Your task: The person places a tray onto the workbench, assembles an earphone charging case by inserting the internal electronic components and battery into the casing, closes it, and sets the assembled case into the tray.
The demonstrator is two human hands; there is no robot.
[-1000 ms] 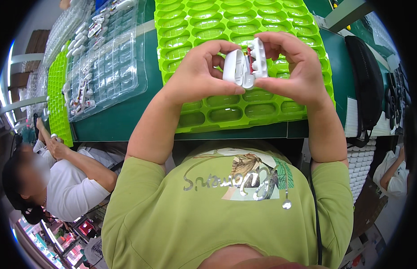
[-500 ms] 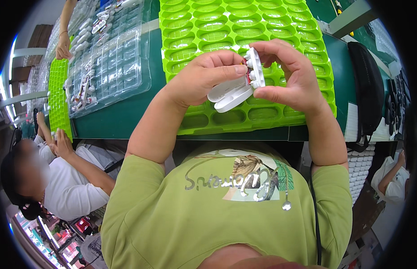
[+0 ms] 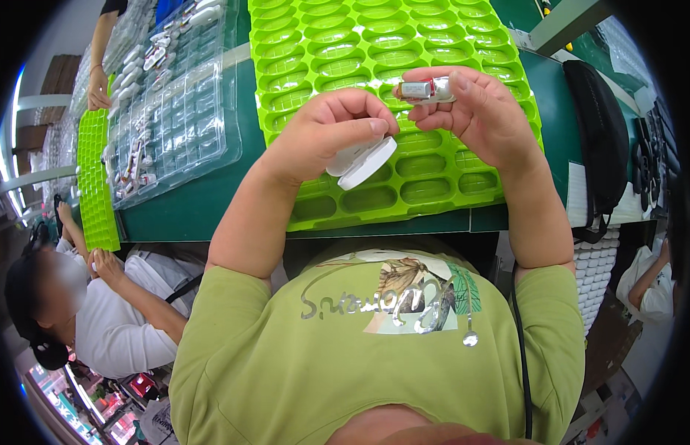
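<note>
My left hand (image 3: 324, 135) is closed around a white oval case shell (image 3: 368, 165) with its lid flipped open, low over the front rows of a bright green tray (image 3: 404, 211). Farther right and higher, my right hand (image 3: 492, 122) grips the case's inner piece (image 3: 426, 90) between thumb and fingers. A silvery battery-like block and some red wiring show on its upturned side. Shell and inner piece are apart. My left fingers cover part of the shell. Rows of oval pockets fill the green tray.
Clear plastic trays (image 3: 185, 119) with small electronic parts lie to the left on the green table (image 3: 170, 216). Beyond them is another green tray (image 3: 98, 174), with co-workers' hands near it. A black pouch (image 3: 595, 137) lies at the right, near a grey metal post (image 3: 571, 26).
The inner piece has come away from the shell and turned so its battery side shows. My right hand has rotated with it; my left hand has shifted slightly lower with the shell.
</note>
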